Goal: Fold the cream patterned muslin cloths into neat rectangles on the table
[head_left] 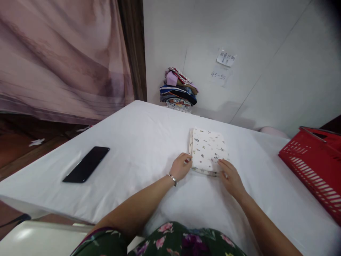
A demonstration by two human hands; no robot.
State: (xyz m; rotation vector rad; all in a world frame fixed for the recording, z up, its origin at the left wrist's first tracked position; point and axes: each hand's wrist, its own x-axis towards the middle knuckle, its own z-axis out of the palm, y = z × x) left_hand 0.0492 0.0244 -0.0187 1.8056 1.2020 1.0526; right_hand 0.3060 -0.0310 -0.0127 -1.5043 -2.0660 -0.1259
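A small folded white cloth with tiny printed figures (207, 149) lies on the white-covered table (149, 142). My left hand (180, 166) grips its near left corner, fingers curled on the edge. My right hand (231, 176) rests on the near right corner, fingers pressed on the cloth. A bracelet sits on my left wrist.
A black phone (86, 164) lies on the table's left side. A red plastic basket (315, 163) stands at the right edge. A stack of folded clothes (178, 90) sits at the far end against the white wall. A pink curtain (61, 57) hangs at left.
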